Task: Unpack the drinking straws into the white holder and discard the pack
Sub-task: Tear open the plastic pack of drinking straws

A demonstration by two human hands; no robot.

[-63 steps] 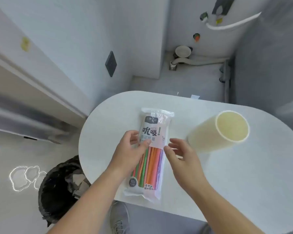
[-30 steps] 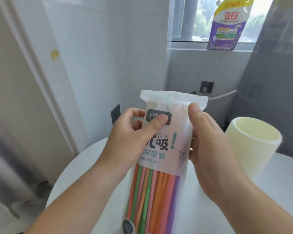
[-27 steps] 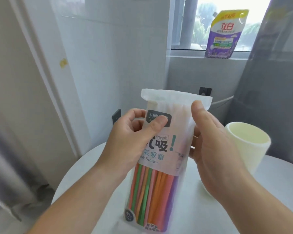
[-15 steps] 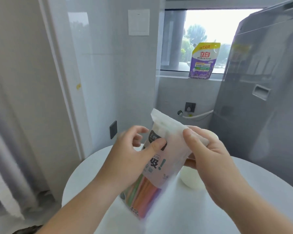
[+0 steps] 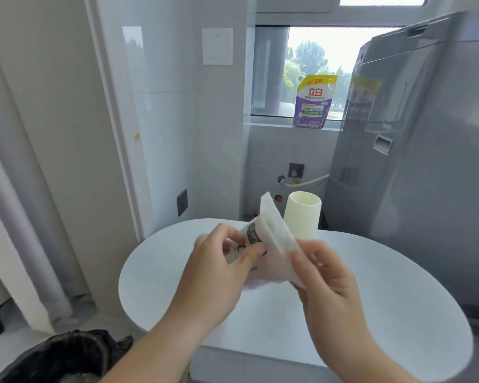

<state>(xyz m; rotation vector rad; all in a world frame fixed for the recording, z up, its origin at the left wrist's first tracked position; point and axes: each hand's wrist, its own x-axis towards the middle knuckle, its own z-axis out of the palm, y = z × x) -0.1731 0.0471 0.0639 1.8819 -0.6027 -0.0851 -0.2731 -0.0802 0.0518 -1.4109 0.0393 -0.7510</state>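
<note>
Pack (image 5: 271, 236) sits between the hands, long axis tilted up toward the white holder (image 5: 302, 214) just behind; fingers of left hand (image 5: 219, 269) and right hand (image 5: 327, 283) pinch its sealed top.

pack (image 5: 273, 237) lower half blurred, print unreadable; bin (image 5: 61, 356) cut by bottom edge

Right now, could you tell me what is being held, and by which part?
The straw pack: the left hand pinches its printed upper front, the right hand its sealed top edge.
</note>
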